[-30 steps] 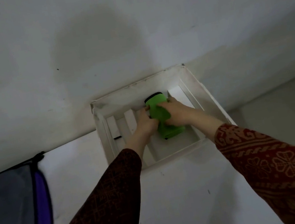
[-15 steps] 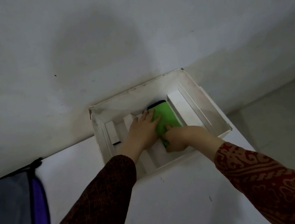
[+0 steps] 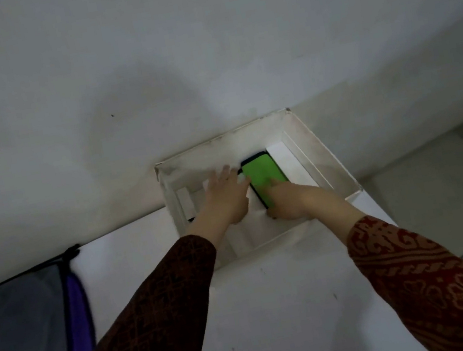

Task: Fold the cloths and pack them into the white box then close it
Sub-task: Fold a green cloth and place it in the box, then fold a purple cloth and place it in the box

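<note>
A dim room with a pale wall fills the upper half of the frame, and a white table top runs up from the bottom centre to meet it. At centre right, pushed against the wall, stands the white box, open, with white divider strips across its floor.

The folded green cloth, black-edged, lies flat in a slot right of the box's middle, just beside a white divider on its right. A second ago it was a bunched roll gripped between both hands above the dividers; now it is seated low and spread flat, so this cloth looks packed and the hands are only smoothing it in.

The left hand lies with fingers straight and spread, palm down on the dividers just left of the cloth, its fingertips touching the cloth's near edge. The right hand presses down at the cloth's lower end; its fingers look loosely bent over the edge, though whether they pinch the fabric I cannot tell.

Outward, patterned dark red sleeves cover both forearms. At lower left a grey and purple cloth lies on the table, well apart from the box, probably the next to fold. No lid shows, so closing is still to come.
</note>
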Tool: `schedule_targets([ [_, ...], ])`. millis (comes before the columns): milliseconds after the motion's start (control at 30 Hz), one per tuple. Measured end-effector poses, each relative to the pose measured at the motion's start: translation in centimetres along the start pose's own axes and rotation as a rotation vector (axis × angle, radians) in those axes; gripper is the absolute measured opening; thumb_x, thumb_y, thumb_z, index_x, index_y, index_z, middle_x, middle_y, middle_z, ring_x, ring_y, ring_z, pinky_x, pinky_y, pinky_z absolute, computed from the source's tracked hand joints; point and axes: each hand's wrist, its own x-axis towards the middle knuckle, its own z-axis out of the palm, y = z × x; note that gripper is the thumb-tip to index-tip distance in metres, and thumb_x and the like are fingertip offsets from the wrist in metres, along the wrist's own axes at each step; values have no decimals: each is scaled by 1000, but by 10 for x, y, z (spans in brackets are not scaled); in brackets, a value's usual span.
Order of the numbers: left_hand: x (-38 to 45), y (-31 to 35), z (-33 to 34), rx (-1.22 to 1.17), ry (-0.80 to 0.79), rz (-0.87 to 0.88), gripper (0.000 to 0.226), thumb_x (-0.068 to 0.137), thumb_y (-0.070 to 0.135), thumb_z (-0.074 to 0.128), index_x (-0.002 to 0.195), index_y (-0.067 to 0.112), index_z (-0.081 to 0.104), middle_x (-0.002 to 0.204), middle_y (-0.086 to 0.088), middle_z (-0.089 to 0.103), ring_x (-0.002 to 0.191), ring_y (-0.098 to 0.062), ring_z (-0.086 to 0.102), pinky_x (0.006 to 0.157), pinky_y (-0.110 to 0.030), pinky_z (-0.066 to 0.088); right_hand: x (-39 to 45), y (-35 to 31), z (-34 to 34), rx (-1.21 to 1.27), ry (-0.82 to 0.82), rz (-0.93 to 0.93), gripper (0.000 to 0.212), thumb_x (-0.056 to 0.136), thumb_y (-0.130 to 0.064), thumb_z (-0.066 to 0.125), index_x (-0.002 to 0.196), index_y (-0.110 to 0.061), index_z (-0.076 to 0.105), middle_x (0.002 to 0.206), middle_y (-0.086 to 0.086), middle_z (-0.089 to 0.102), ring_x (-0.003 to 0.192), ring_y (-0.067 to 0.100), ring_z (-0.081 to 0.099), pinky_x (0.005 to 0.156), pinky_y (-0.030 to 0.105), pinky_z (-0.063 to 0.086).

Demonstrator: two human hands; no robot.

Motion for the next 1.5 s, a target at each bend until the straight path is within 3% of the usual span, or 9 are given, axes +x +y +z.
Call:
schedule_targets([
  [100,-49,-21,-24,-64,134,-49,54,97,31,36,147,22,18,159,-11,8,147,-27,0,117,-49,-2,-27,-31,0,98,208,-130,65,95,-26,47,149,-13,13,156,12,21,140,26,28,111,33,27],
  [300,-167,-81,-14,-211,441,-186,49,97,27,37,144,22,28,156,-9,23,146,-27,16,119,-46,9,-70,-137,21,255,643,-457,37,95,-12,43,131,-12,47,132,10,52,121,23,48,97,24,34],
  [467,-261,-138,49,-321,410,-337,49,97,28,38,144,20,28,154,-10,28,143,-26,24,118,-44,15,-77,-229,81,257,589,-574,32,95,-17,43,125,-15,52,127,5,55,117,19,50,99,29,38],
  [667,-365,-195,151,-468,242,-501,52,96,31,40,145,21,27,154,-8,29,143,-25,24,116,-42,19,-58,-324,187,188,354,-629,27,90,-10,50,116,-10,58,113,11,59,103,25,56,86,32,43],
  [867,-410,-223,221,-550,148,-502,55,95,35,42,146,24,25,156,-6,24,145,-24,18,117,-40,19,-43,-359,270,-74,246,-685,26,81,-12,62,107,-8,60,111,10,56,103,26,51,86,37,47],
  [1033,-421,-231,259,-518,163,-432,65,90,53,34,147,26,21,159,-2,11,148,-21,6,118,-42,15,-34,-365,278,-58,266,-649,14,83,-8,60,95,-3,65,105,12,60,99,27,51,85,40,47],
  [1200,-428,-228,281,-517,278,-377,72,85,66,14,147,32,12,158,5,2,147,-13,-3,117,-35,1,-29,-374,255,208,103,-482,12,89,-15,58,93,-7,66,94,6,64,88,16,56,74,24,39],
  [1400,-431,-239,282,-553,311,-354,56,92,42,15,146,30,23,158,2,18,146,-13,8,118,-34,13,-29,-382,236,331,99,-496,12,94,-16,52,95,-8,60,85,-2,61,75,9,55,64,17,41],
  [1500,-444,-254,283,-585,403,-469,51,91,17,35,143,20,35,152,-8,32,143,-25,27,114,-41,25,-30,-384,226,395,189,-575,10,93,-10,51,94,-8,61,96,6,67,90,15,62,80,24,47],
])
